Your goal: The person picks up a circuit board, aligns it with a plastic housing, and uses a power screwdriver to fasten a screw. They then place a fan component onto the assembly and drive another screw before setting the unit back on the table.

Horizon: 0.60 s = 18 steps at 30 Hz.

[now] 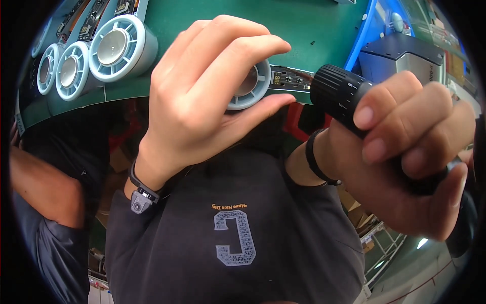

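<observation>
My left hand [197, 86] curls its fingers and thumb around the round head of a pale-blue handheld fan [265, 83] near the bench's front edge. Out of the fan's right side runs a dark circuit board [287, 79] with a small digit display and thin wires. My right hand [412, 131] is closed round a black electric screwdriver [336, 91] with a ribbed, marked collar. The collar end points left, close by the board's right end; the screwdriver's tip cannot be made out. Several similar fans [116, 48] with exposed boards lie in a row left of my left hand.
Small dark screws [312, 43] lie on the green bench mat [212, 10]. At the right are a blue edge strip [362, 35] and a grey-and-black box [405, 55]. Another person's arm [48, 185] is at the left, and a red stool [293, 121] shows below the bench.
</observation>
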Each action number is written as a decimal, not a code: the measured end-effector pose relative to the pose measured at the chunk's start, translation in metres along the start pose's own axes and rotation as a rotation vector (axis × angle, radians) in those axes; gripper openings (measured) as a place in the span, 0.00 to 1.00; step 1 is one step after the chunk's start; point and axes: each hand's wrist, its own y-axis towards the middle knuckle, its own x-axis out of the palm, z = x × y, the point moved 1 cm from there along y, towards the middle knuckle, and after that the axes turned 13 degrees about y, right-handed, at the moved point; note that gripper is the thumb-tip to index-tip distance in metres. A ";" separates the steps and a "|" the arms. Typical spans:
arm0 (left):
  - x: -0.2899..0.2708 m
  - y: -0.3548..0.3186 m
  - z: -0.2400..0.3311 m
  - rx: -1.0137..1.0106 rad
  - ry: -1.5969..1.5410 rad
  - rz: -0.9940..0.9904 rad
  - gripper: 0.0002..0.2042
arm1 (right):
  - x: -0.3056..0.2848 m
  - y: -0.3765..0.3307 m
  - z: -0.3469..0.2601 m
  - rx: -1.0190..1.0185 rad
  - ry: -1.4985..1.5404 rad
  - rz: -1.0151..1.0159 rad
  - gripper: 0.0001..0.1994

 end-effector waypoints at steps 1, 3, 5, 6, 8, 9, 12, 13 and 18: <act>0.002 0.000 0.001 -0.018 -0.012 0.003 0.27 | -0.001 0.001 0.001 0.008 -0.001 -0.002 0.13; 0.006 0.000 0.002 -0.055 -0.036 0.009 0.26 | -0.008 -0.001 -0.009 0.024 -0.002 -0.005 0.13; 0.009 -0.001 0.000 -0.050 -0.042 0.013 0.26 | -0.004 -0.001 -0.008 0.040 -0.005 -0.010 0.13; 0.011 -0.001 -0.001 -0.044 -0.047 0.017 0.26 | -0.005 0.000 -0.007 0.047 -0.007 -0.013 0.13; 0.013 -0.001 -0.002 -0.037 -0.053 0.022 0.26 | -0.004 0.001 -0.008 0.061 -0.010 -0.019 0.14; 0.014 -0.001 -0.001 -0.044 -0.066 0.020 0.26 | -0.007 0.003 -0.006 0.068 -0.010 -0.022 0.14; 0.013 -0.001 -0.001 -0.060 -0.088 0.024 0.25 | 0.000 0.007 -0.002 0.089 -0.012 -0.040 0.14; 0.013 0.000 -0.001 -0.053 -0.082 0.016 0.25 | 0.002 0.007 -0.010 0.095 -0.012 -0.046 0.14; 0.008 0.002 0.003 -0.043 -0.062 0.033 0.22 | -0.010 0.002 -0.026 0.098 0.030 -0.065 0.13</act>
